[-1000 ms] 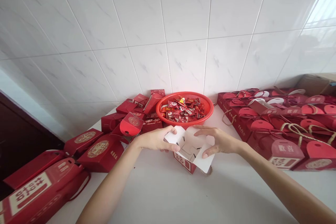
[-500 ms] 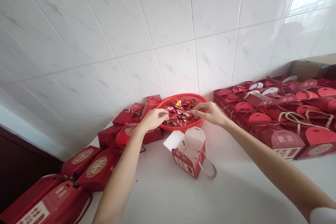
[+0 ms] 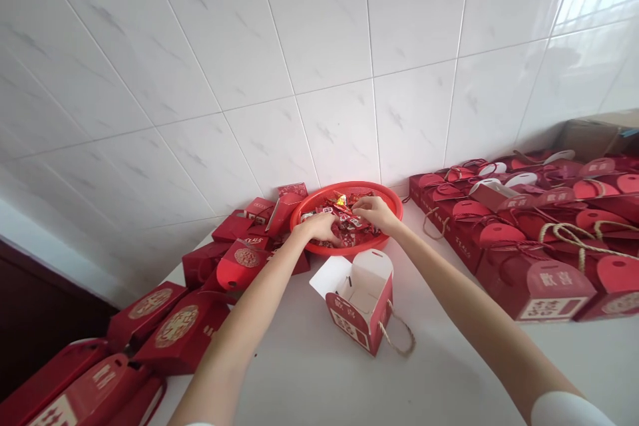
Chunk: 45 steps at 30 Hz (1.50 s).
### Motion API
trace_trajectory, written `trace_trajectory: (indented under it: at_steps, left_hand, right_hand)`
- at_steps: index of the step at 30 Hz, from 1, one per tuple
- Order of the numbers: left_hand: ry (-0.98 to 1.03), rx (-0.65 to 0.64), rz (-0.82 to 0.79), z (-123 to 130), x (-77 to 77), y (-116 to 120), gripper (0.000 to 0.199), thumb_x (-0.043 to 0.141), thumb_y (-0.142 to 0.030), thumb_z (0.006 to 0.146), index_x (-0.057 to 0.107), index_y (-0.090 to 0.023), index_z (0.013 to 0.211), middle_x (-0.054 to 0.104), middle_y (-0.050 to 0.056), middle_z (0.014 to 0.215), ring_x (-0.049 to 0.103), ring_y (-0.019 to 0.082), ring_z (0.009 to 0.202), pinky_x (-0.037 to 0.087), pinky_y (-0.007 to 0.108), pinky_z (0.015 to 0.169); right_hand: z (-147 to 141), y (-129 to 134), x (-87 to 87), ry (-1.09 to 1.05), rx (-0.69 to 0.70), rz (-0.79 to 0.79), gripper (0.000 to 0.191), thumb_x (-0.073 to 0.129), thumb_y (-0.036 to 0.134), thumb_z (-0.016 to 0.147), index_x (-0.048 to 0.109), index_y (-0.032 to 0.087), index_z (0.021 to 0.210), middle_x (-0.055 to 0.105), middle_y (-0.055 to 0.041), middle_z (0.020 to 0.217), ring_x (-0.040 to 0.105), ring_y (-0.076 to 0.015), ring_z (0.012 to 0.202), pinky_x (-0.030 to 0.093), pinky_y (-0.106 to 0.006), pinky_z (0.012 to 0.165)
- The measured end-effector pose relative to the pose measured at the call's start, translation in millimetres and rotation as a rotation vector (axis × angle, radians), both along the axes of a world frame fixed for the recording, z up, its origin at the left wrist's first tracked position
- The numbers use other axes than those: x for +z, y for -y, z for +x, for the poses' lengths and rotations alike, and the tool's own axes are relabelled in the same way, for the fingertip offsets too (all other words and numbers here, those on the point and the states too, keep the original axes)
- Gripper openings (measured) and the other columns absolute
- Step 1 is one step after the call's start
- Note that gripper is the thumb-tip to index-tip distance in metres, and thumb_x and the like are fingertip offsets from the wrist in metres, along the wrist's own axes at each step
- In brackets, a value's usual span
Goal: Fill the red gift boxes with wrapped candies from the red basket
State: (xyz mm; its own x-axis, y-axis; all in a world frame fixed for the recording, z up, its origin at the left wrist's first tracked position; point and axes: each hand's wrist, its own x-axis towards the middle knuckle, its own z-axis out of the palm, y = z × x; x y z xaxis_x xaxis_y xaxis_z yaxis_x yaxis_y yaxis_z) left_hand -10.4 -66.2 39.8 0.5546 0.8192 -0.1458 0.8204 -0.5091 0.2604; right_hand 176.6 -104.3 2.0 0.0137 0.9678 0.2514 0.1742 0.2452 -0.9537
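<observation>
A red plastic basket [image 3: 398, 208] holds many small wrapped candies [image 3: 349, 237], mostly red, one with a gold wrapper. My left hand [image 3: 321, 227] reaches over the basket's left side, fingers apart and bent down onto the candies; its fingertips are partly hidden. On the other side my right hand [image 3: 375, 212] is in the basket, thumb and fingers closing on a wrapped candy. Just in front of the basket stands a red gift box [image 3: 358, 316] with its white-lined flaps open and a twisted rope handle hanging at its right. Dark slots show on its inner walls.
Closed red gift boxes [image 3: 174, 326] lie along the left side. On the right, rows of red boxes [image 3: 539, 273] with rope handles stand packed together, a brown carton [image 3: 594, 136] behind them. A white tiled wall [image 3: 334, 126] rises behind the white table [image 3: 299, 373].
Both hands have come down into the basket among the candies; the left moved right and lower, the right moved left. The view has shifted slightly. The open box stays in place.
</observation>
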Motion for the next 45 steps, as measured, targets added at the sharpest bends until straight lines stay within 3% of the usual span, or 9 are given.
trace_trajectory:
  at_steps: [2,4,9,12,17,27,33,40,45]
  left_hand:
    - [0.054,-0.01,0.007,-3.1,-2.7,-3.4,0.032,0.086,-0.042,0.05,0.074,-0.023,0.072,0.072,0.005,0.078,0.068,0.031,0.087,0.048,0.032,0.077]
    - [0.2,0.012,0.025,-8.8,-7.4,-7.0,0.032,0.083,-0.049,0.056,0.072,-0.022,0.067,0.072,0.004,0.076,0.067,0.028,0.084,0.048,0.032,0.077]
    - [0.774,0.148,-0.006,-17.5,-19.4,-12.8,0.048,0.071,-0.062,0.071,0.074,-0.016,0.085,0.076,0.008,0.095,0.067,0.025,0.093,0.05,0.032,0.084]
    - [0.945,0.189,-0.021,-13.4,-22.3,-12.1,0.048,0.067,-0.06,0.075,0.074,-0.015,0.089,0.076,0.008,0.1,0.067,0.026,0.097,0.051,0.033,0.086]
    - [0.99,0.128,-0.029,-7.1,-23.1,-8.0,0.041,0.068,-0.051,0.079,0.075,-0.014,0.096,0.076,0.01,0.108,0.066,0.028,0.108,0.05,0.037,0.095]
    - [1.025,0.185,-0.031,-11.5,-25.8,-5.4,0.038,0.068,-0.044,0.082,0.075,-0.015,0.106,0.074,0.01,0.12,0.065,0.028,0.114,0.048,0.041,0.104]
    - [1.027,0.203,-0.031,-13.3,-30.9,-8.8,0.031,0.065,-0.037,0.083,0.074,-0.015,0.104,0.075,0.011,0.116,0.066,0.028,0.112,0.048,0.04,0.103]
    - [1.056,0.221,-0.07,-18.1,-40.3,-15.3,0.037,0.06,-0.038,0.086,0.073,-0.014,0.111,0.075,0.01,0.105,0.067,0.025,0.098,0.057,0.035,0.08]
    - [1.098,0.283,-0.089,-17.4,-39.8,-15.6,0.027,0.063,-0.028,0.084,0.075,-0.016,0.105,0.076,0.008,0.101,0.069,0.021,0.091,0.055,0.029,0.076]
  right_hand:
    - [1.6,1.7,-0.4,0.008,-0.011,0.007,0.005,0.066,0.023,0.073,0.066,0.018,0.073,0.066,-0.0011,0.069,0.059,-0.0139,0.057,0.048,-0.027,0.056]
    - [1.9,2.1,-1.0,0.017,-0.021,0.015,0.006,0.066,0.024,0.073,0.066,0.019,0.074,0.066,-0.001,0.071,0.06,-0.0143,0.06,0.048,-0.027,0.059]
    - [-0.7,2.8,-0.8,0.024,-0.017,0.012,0.01,0.067,0.028,0.074,0.066,0.018,0.076,0.066,-0.0015,0.07,0.06,-0.0154,0.066,0.048,-0.027,0.06]
    - [-1.7,6.4,2.3,0.004,0.099,0.018,0.024,0.073,0.039,0.073,0.065,0.018,0.082,0.065,-0.0006,0.071,0.06,-0.016,0.068,0.049,-0.027,0.059]
    - [-1.6,8.1,2.9,-0.07,0.23,0.017,0.036,0.077,0.047,0.066,0.061,0.018,0.08,0.065,-0.0012,0.074,0.061,-0.0182,0.07,0.053,-0.032,0.063]
    - [-0.4,-0.2,-6.9,-0.119,0.012,0.072,0.039,0.071,0.056,0.072,0.054,0.021,0.071,0.061,-0.0005,0.066,0.059,-0.0184,0.065,0.052,-0.031,0.059]
    - [-1.0,1.5,-3.7,-0.25,-0.071,0.047,0.038,0.071,0.056,0.073,0.061,0.021,0.081,0.067,-0.0042,0.075,0.064,-0.0231,0.07,0.054,-0.035,0.062]
    - [-0.8,-0.7,-6.0,-0.417,-0.109,-0.007,0.038,0.081,0.053,0.066,0.068,0.02,0.079,0.072,-0.0048,0.075,0.066,-0.0222,0.066,0.055,-0.033,0.06]
    - [-2.0,4.2,2.0,-0.579,-0.067,-0.032,0.038,0.086,0.049,0.061,0.071,0.017,0.076,0.073,-0.0043,0.072,0.065,-0.0183,0.06,0.054,-0.029,0.058]
